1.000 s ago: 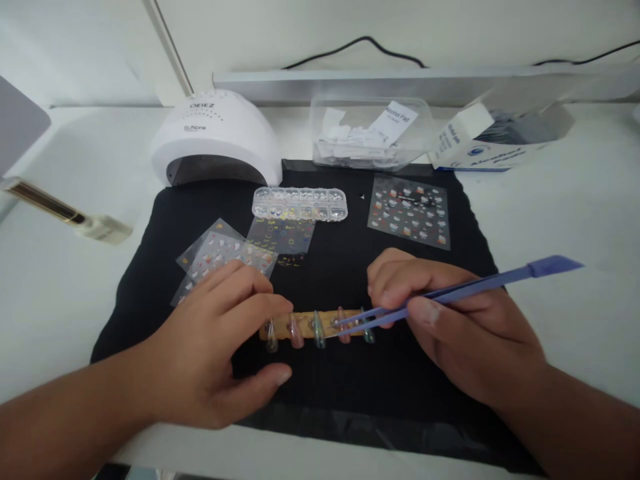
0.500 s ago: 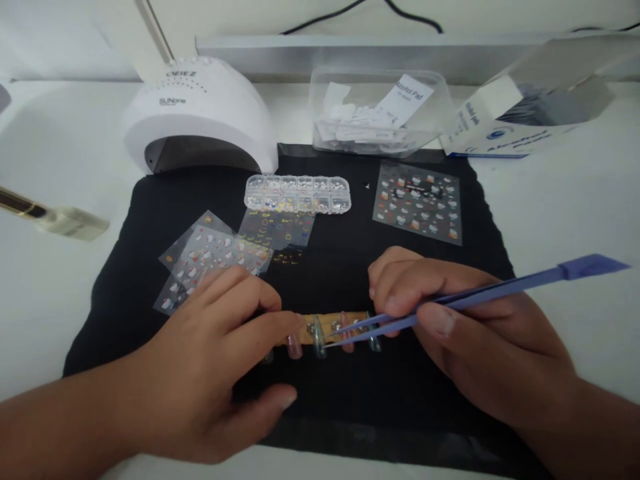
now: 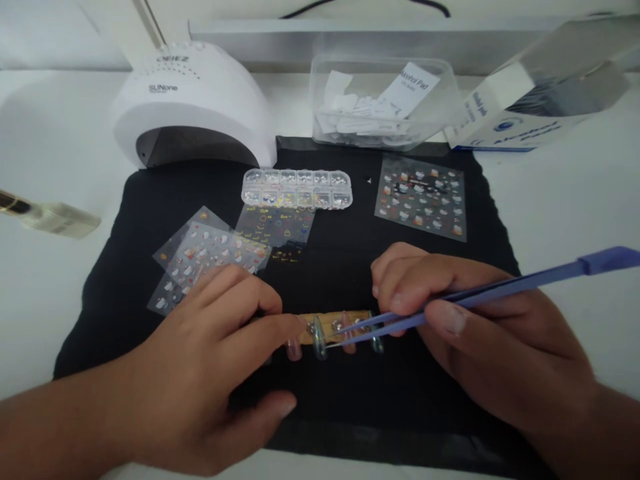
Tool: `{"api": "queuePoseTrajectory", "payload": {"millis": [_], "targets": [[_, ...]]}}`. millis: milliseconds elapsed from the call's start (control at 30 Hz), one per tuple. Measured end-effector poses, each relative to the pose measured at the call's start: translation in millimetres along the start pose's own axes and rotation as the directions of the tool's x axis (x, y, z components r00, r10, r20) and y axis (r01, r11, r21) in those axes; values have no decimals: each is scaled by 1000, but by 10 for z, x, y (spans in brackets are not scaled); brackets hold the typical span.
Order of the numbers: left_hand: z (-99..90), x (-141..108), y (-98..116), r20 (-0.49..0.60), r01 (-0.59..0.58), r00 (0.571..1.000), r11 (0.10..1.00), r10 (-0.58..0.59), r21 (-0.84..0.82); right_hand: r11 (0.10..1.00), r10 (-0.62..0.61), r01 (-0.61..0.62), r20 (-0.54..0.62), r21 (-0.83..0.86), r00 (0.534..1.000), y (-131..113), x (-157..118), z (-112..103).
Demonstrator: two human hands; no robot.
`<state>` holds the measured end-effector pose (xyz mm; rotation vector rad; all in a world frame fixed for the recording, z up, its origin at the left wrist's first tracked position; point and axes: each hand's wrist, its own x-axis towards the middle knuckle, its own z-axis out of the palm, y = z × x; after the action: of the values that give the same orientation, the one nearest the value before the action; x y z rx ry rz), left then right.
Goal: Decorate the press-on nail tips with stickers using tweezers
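My left hand [image 3: 210, 353] bends over the left end of a wooden strip [image 3: 326, 326], its index finger on the strip and its thumb held apart. The contact of the other fingers is partly hidden. False nails stand out across the strip: a green one [image 3: 319, 338], pinkish ones [image 3: 349, 332] and another green one [image 3: 377, 335] toward the right. Between thumb and fingers, my right hand [image 3: 460, 313] pinches blue-purple tweezers [image 3: 510, 288]. Their tips are slightly apart, beside the middle green nail; I cannot tell whether they touch it.
A black mat [image 3: 345, 407] lies under everything. Behind are a white nail lamp [image 3: 200, 100], a rhinestone case [image 3: 297, 188], a clear box [image 3: 380, 107] of alcohol pads and a carton [image 3: 530, 120]. Sticker sheets [image 3: 421, 199] lie around; a bottle [image 3: 63, 219] is at left.
The view has shifted slightly, so the surroundings sit a little differently in the picture. Both hands, the tweezers and the nail strip keep nearly the same positions relative to each other.
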<state>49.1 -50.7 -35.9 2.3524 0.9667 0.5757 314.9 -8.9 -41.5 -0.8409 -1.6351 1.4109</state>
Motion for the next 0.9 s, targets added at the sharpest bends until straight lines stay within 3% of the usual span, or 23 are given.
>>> {"api": "queuePoseTrajectory", "payload": {"millis": [100, 333, 467, 567, 733, 900], "targets": [[-16, -1, -9, 34, -16, 999, 1000, 16, -1, 1000, 6, -6, 1, 0, 1000, -3, -8, 0], [8, -9, -2, -15, 8, 1000, 1000, -8, -11, 1000, 4, -5, 7, 26, 1000, -7, 6, 20], [-29, 15, -13, 41, -4, 999, 1000, 4, 7, 999, 11, -11, -9, 39, 1000, -9, 11, 30], [-52, 26, -16, 62, -17, 998, 999, 16, 29, 995, 44, -41, -40, 94, 998, -19, 7, 41], [-34, 16, -8, 5, -1, 1000, 1000, 1, 9, 979, 121, -108, -67, 170, 990, -30, 13, 67], [-41, 9, 0, 50, -10, 999, 1000, 9, 23, 972, 167, -142, -124, 190, 978, -52, 0, 95]]}}
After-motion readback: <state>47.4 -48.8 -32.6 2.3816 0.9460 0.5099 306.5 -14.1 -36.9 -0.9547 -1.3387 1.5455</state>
